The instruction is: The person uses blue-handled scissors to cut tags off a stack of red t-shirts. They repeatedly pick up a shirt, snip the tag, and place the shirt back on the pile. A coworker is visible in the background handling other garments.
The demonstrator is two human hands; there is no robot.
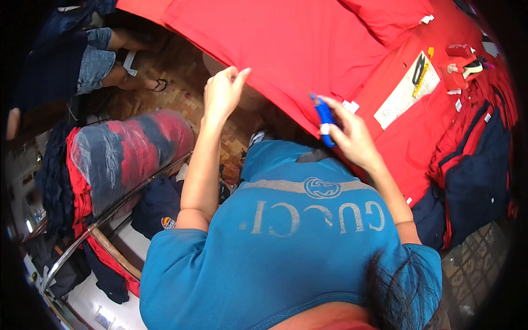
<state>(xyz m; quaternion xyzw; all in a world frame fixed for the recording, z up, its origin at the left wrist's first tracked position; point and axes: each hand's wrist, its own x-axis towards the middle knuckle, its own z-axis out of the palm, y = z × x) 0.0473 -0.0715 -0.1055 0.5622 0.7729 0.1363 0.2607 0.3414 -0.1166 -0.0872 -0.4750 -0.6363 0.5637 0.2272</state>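
Note:
A large red cloth garment (pixel 275 49) is spread over the work surface ahead of me, with its near edge slanting down to the right. My left hand (pixel 223 94) is raised by that edge, fingers curled and thumb against them; anything thin in the pinch is too small to make out. In my right hand (pixel 355 135) are small blue-handled thread snips (pixel 323 116), pointing away over the cloth near its edge. A small white label (pixel 350 106) shows on the cloth beside that hand.
To the right lie a pale card (pixel 397 105), a yellow cutter (pixel 423 77), a red tape dispenser (pixel 459 69) and piled navy garments (pixel 476 176). At left are a plastic-wrapped bundle (pixel 135 151), a metal rack (pixel 69 261) and another person's legs in denim shorts (pixel 96 69).

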